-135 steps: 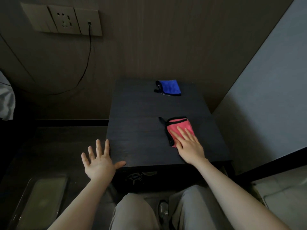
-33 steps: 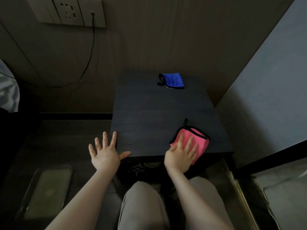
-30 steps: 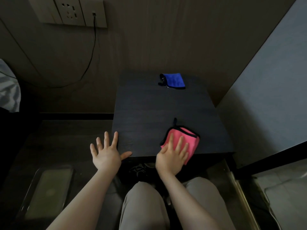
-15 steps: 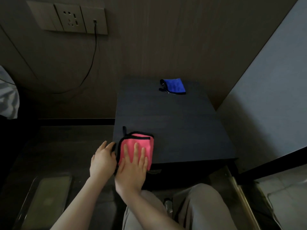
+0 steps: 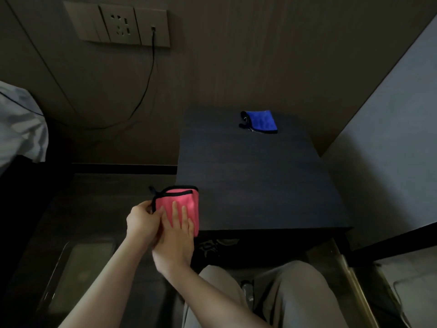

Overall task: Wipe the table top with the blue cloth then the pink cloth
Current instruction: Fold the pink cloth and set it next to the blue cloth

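The folded pink cloth [image 5: 182, 202], edged in black, hangs over the near left corner of the dark table top [image 5: 255, 181]. My right hand [image 5: 176, 230] lies flat on the cloth with its fingers spread. My left hand [image 5: 142, 221] pinches the cloth's left edge, off the side of the table. The folded blue cloth [image 5: 261, 121] lies alone at the far end of the table, by the wall.
A wall socket panel [image 5: 118, 24] with a plugged-in black cable [image 5: 144, 91] is on the wall at upper left. White bedding [image 5: 21, 124] shows at the left edge. A clear tray [image 5: 78, 275] lies on the floor at lower left. My knees [image 5: 272, 297] are below the table's front edge.
My right hand has slid the pink cloth from the table's near right side across to the near left corner. My left hand, open beside the table before, has closed on the cloth's edge.
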